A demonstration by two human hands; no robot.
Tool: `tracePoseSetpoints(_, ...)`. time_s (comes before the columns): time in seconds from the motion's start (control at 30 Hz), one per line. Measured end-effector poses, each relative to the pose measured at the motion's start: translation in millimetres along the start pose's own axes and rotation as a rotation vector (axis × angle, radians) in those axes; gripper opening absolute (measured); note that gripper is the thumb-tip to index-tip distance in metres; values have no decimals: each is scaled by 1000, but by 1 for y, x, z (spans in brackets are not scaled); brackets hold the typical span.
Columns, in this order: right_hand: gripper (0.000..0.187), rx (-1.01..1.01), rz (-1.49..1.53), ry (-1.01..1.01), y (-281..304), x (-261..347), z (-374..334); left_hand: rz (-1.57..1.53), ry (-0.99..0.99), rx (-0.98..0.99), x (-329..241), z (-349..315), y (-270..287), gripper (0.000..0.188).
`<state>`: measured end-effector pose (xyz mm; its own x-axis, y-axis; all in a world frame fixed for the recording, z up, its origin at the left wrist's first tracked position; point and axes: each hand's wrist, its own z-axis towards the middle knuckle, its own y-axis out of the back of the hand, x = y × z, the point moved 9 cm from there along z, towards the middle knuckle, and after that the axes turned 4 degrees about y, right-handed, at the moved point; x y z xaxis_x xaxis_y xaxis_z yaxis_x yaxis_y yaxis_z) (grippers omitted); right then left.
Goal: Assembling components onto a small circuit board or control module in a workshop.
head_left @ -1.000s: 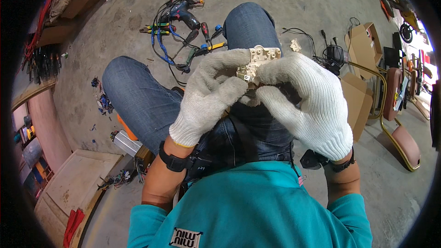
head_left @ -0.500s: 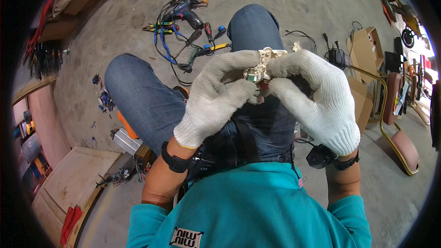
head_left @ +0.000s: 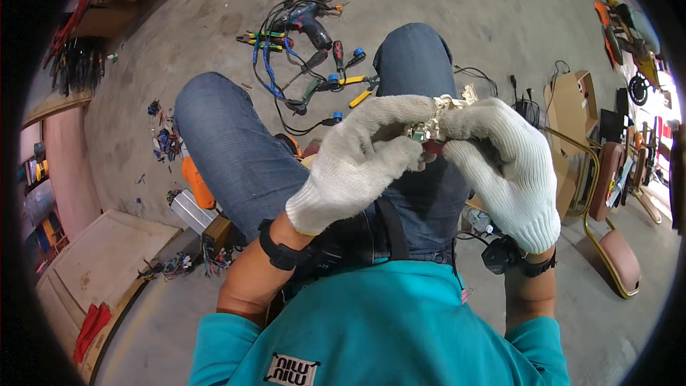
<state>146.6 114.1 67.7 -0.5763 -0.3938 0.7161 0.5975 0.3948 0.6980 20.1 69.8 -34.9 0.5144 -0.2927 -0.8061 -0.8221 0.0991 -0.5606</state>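
A small cream plastic part (head_left: 429,127) with moulded edges, a green patch and a reddish bit below is up in front of my knees. Both hands wear white knitted gloves. My left hand (head_left: 362,161) is closed, its fingertips pinching the part from the left. My right hand (head_left: 504,168) is closed on its right side, with thumb and forefinger against it. Fingers cover much of the part, so its exact kind cannot be made out.
Beyond my knees lie a power drill (head_left: 309,27), pliers (head_left: 264,41), screwdrivers (head_left: 338,56) and tangled cables (head_left: 266,71). A cardboard box (head_left: 572,111) and a gold-framed chair (head_left: 616,264) stand right. At left are a wooden board (head_left: 114,239) and wire scraps (head_left: 168,144).
Both hands have shifted slightly right and lower in the picture with the cream part, still gripping it. The view has moved a little; the floor tools appear farther right.
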Motion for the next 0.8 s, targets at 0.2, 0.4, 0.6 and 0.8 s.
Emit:
tracePoseSetpoints(0.2, 18, 27, -42, 71, 1, 5, 4, 87, -18, 11, 1, -1, 2, 37)
tracePoseSetpoints(0.4, 18, 23, 8, 94, 7, 9, 6, 21, -10, 36, 0, -2, -3, 38)
tracePoseSetpoints(0.6, 18, 63, -32, 89, 8, 9, 4, 22, 57, 42, 0, -7, -7, 43)
tracePoseSetpoints(0.8, 19, 58, -63, 90, 9, 18, 2, 103, 26, 36, -7, -12, -7, 41)
